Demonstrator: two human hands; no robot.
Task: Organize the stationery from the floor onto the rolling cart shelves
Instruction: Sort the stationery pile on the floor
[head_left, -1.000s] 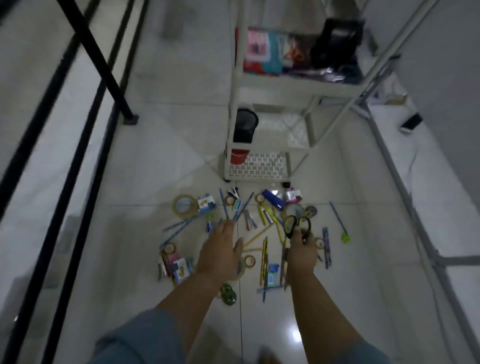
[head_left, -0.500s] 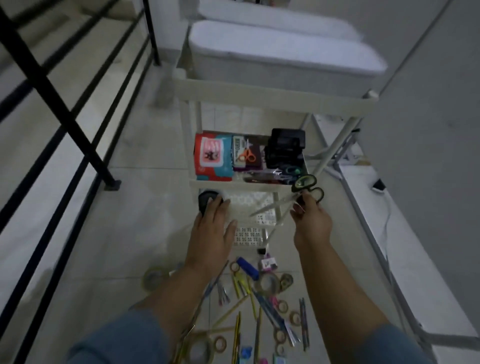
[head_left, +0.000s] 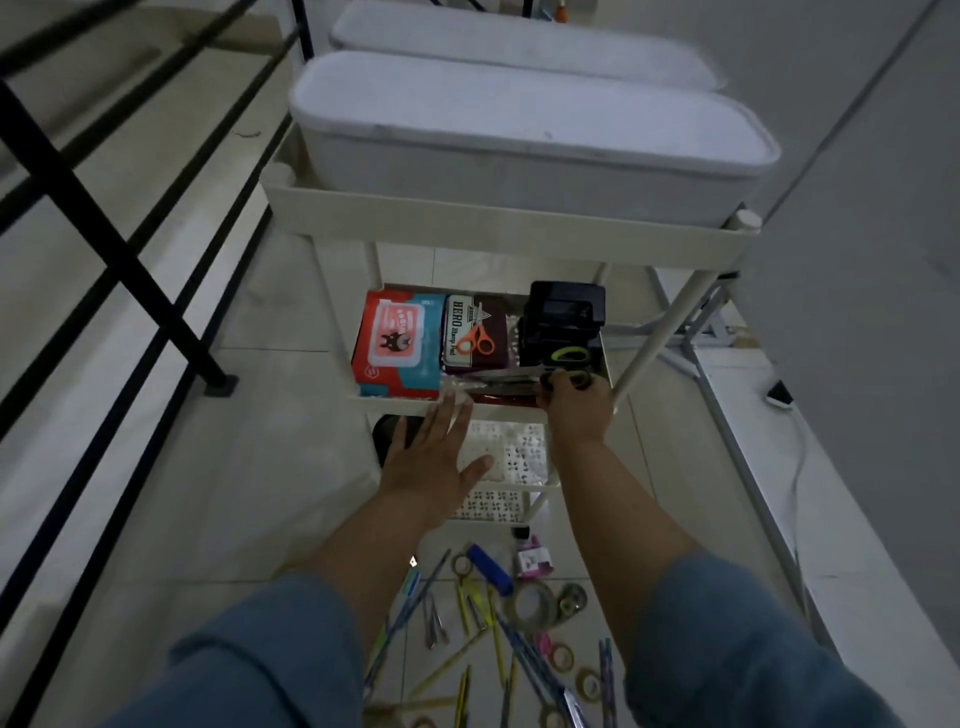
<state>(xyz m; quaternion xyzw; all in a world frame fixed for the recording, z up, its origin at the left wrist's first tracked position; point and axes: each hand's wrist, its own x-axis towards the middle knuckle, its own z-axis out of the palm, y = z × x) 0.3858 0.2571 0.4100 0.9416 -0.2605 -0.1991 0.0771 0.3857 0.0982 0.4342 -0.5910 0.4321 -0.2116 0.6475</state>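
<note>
While your right hand (head_left: 574, 408) grips the green-handled scissors (head_left: 524, 375) by their loops, the blades point left along the front of the middle shelf (head_left: 395, 402) of the rolling cart (head_left: 493, 228), just before a black organizer (head_left: 563, 317). Your left hand (head_left: 434, 457) hovers flat, fingers spread, holding nothing, in front of the lower shelf (head_left: 511, 452). Pencils (head_left: 467, 660) and tape rolls (head_left: 532, 603) lie scattered on the floor (head_left: 208, 493) between your arms.

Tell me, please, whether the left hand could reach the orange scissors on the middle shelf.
Probably yes: the left hand hovers open at the shelf's front rim, and the orange scissors lie uncovered on the tin.
</note>
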